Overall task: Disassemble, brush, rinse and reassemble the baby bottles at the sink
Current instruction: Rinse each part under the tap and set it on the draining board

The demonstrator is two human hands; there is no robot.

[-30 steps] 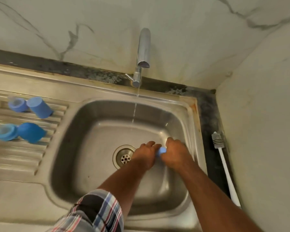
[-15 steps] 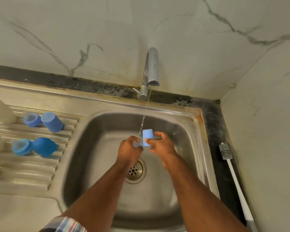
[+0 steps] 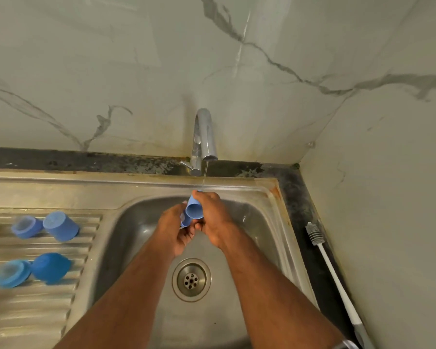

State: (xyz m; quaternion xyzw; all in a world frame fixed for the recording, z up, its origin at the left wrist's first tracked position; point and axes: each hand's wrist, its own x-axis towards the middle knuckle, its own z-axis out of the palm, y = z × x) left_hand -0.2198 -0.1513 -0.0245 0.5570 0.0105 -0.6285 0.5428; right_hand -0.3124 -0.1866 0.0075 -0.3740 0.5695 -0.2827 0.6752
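Note:
My right hand grips a light blue bottle cap over the sink basin, its open mouth turned toward me, under the thin stream from the tap. My left hand is cupped beside it and holds a smaller blue piece, mostly hidden by the fingers. On the drainboard to the left lie another blue cap, a blue ring, a darker blue cap and a second ring.
A white-handled bottle brush lies on the dark ledge right of the sink. The drain sits in the basin below my hands. Marble walls close off the back and right side.
Both hands rose from low in the basin near the drain to the running water at the back. The blue cap has been tilted so its mouth faces me.

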